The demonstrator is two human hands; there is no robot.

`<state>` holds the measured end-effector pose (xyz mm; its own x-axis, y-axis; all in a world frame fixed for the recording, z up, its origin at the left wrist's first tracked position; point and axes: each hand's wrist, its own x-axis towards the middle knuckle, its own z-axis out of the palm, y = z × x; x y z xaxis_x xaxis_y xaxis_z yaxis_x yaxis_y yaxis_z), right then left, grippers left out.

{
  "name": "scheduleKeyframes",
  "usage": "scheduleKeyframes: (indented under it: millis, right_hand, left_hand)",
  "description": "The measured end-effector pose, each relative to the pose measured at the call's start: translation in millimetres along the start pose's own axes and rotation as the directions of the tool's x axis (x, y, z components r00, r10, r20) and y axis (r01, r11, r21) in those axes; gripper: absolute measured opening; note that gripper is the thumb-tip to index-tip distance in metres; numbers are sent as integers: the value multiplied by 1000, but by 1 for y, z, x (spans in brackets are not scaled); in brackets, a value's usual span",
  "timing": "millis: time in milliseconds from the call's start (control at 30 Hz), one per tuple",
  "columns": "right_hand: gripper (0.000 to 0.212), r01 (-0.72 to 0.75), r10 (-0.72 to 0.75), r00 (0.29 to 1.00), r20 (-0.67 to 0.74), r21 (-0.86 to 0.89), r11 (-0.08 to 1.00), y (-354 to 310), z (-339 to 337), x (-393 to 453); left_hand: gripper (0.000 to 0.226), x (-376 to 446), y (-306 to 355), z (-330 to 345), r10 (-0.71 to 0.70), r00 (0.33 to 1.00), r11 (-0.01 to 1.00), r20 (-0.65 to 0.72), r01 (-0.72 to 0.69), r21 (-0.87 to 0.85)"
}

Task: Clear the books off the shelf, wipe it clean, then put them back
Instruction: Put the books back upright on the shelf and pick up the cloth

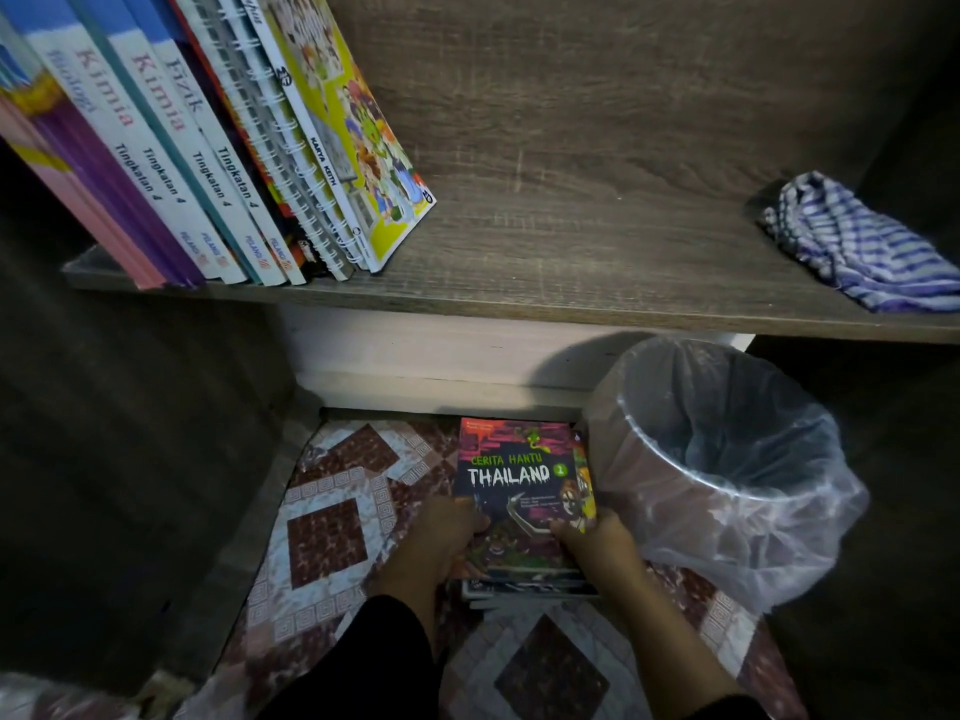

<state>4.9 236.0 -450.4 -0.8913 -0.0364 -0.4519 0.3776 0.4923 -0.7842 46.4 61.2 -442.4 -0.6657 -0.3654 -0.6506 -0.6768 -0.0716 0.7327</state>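
Observation:
A stack of books [519, 491] lies on the patterned floor below the shelf, topped by a dark cover reading "Cerita Hantu Thailand". My left hand [441, 537] grips the stack's left side, and my right hand [597, 543] grips its right side. Above, on the wooden shelf [545, 262], a row of leaning books [208, 148] fills the left end. A blue-and-white striped cloth [857, 246] lies crumpled at the shelf's right end.
A bin with a clear plastic liner [727, 459] stands right beside the stack, close to my right hand. Dark cabinet walls close in on both sides. The tiled floor [332, 537] shows to the left of the stack.

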Motion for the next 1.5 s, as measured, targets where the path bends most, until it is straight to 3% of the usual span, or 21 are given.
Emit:
scheduleKeyframes:
  millis: [100, 233, 333, 433, 500, 633, 767, 933, 1133, 1333, 1500]
  right_hand:
    - [11, 68, -67, 996, 55, -10, 998, 0, -6, -1]
    - [10, -23, 16, 995, 99, 70, 997, -4, -6, 4]
    - [20, -101, 81, 989, 127, 154, 983, -8, -12, 5]
    - [21, -101, 66, 984, 168, 211, 972, -11, -18, 1]
    - [21, -53, 6, 983, 185, 251, 967, -14, -20, -5]
    - [45, 155, -196, 974, 110, 301, 941, -25, -21, -19]
    - [59, 349, -374, 927, 41, 275, 896, -32, -25, -27]
    - [86, 302, -343, 934, 99, 289, 908, -20, -14, -36]
    - [69, 338, -351, 936, -9, 292, 895, -18, -12, -47]
    - [67, 455, -434, 890, -136, 286, 843, -42, -33, -93]
    - [63, 598, -561, 802, -207, 275, 753, -101, -83, -144]
  left_hand:
    - [16, -4, 0, -1, 22, 1000, 1000, 14, -22, 22]
    - [15, -8, 8, -2, 23, 1000, 999, 11, -24, 35]
    - [9, -6, 10, -4, -12, 995, 1000, 95, 13, -6]
    - [18, -6, 8, -11, -50, 982, 995, 183, 65, -72]
    - [26, -6, 5, -18, 4, 978, 995, 211, 17, -98]
    - [53, -15, 10, -31, 233, 958, 971, 169, -221, -89]
    - [60, -26, 24, -35, 397, 907, 918, 139, -394, -52]
    - [59, -25, 16, -19, 363, 926, 930, 100, -367, 17]
    - [56, -32, 17, -16, 350, 937, 934, 27, -351, 70]
    - [51, -92, 50, -30, 516, 856, 835, 41, -512, 202]
    - [46, -163, 105, -43, 692, 718, 672, 77, -679, 296]
